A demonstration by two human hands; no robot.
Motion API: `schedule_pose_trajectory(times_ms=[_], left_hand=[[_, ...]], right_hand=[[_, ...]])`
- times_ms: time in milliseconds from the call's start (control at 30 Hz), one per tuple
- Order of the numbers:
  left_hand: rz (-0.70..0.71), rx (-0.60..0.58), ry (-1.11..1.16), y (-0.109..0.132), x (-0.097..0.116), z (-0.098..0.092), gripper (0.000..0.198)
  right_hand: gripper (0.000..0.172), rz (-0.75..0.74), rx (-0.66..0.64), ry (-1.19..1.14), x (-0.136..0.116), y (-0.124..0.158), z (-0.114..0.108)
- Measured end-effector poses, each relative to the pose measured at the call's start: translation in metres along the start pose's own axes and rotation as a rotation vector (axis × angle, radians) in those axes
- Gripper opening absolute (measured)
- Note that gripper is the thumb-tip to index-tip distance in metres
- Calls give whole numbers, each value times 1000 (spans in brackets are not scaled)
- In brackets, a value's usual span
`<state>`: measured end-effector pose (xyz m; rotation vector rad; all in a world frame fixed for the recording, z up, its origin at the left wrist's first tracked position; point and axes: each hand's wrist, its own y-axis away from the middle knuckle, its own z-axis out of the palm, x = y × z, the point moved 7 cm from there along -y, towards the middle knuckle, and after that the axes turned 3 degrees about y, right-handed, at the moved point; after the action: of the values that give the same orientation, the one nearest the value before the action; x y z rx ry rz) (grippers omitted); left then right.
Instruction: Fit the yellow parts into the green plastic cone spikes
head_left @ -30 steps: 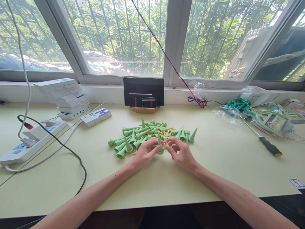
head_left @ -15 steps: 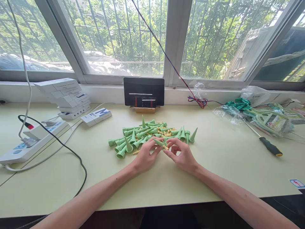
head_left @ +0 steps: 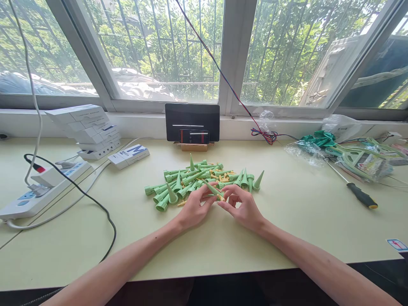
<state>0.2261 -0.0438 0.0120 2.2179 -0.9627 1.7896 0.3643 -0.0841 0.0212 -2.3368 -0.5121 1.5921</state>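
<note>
Tipped sideways now, likely light, stiff green spike (head_left: 212, 189) is pinched at wide end by left hand (head_left: 194, 209), yellow plug (head_left: 220, 198) by right hand (head_left: 245, 209).

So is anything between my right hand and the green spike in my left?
Nothing visible. The left hand holds the green spike, and the right hand touches its lower end; the pile of spikes lies just behind them.

Surface (head_left: 287, 221): pale yellow-green, set against the sill
Windows (head_left: 153, 46): white-framed panes, bars outside, green trees beyond
Light: bright daylight
Sill (head_left: 143, 121): white
</note>
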Motion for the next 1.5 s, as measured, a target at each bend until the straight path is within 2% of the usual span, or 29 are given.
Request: schedule_pose_trajectory(times_ms=[167, 433, 567, 900, 1067, 1267, 1500], left_hand=[[-17, 9, 17, 0, -2, 0, 40], [-21, 29, 25, -1, 5, -3, 30], [-17, 76, 35, -2, 7, -6, 24], [-83, 167, 149, -2, 2, -12, 24], [-94, 148, 169, -1, 2, -10, 26], [-104, 100, 174, -1, -1, -7, 26], [4, 67, -44, 1, 7, -5, 26]], right_hand=[[24, 5, -2, 6, 0, 0, 0], [22, 9, 16, 41, 2, 0, -1], [21, 19, 22, 52, 1, 0, -1], [30, 62, -33, 55, 1, -1, 2], [41, 69, -58, 68, 3, -2, 3], [44, 15, -86, 82, 0, -3, 6], [34, -18, -117, 113, -2, -2, 7]])
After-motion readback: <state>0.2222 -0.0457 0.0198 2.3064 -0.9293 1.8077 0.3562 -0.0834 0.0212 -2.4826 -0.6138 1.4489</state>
